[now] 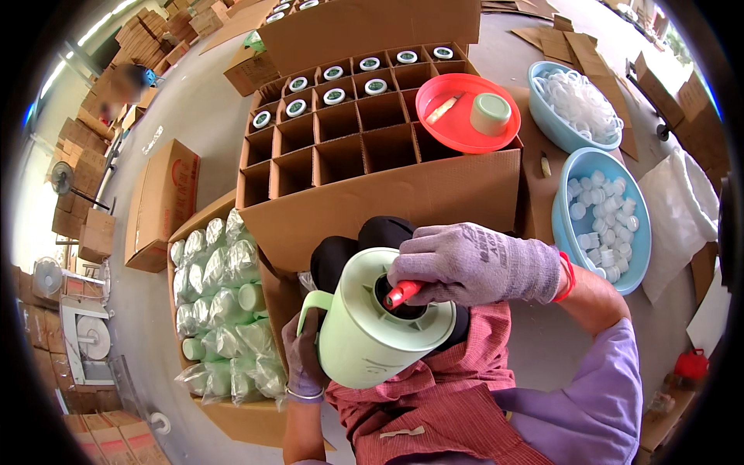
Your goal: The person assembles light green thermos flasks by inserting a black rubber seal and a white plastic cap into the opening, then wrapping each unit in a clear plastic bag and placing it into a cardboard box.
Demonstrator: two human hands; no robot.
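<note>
A pale green jug (368, 345) lies tilted in front of my lap, its round, ribbed end with a dark central hole turned up. My left hand (304, 358), in a grey glove, is closed round the jug's handle (313, 302) at its left side. Over the hole, my gloved right hand (480, 263) is closed on a red-handled tool (404, 294). That tool's far end is hidden in the hand and the opening, so I cannot make out its kind.
Ahead stands a divided carton (380, 186) with several white-rimmed tops in its cells. On its right corner rests a red basin (442, 139) holding a knife and green cup. Blue basins hold white rings (573, 105) and white caps (608, 221). Bagged green containers (225, 310) fill a left carton.
</note>
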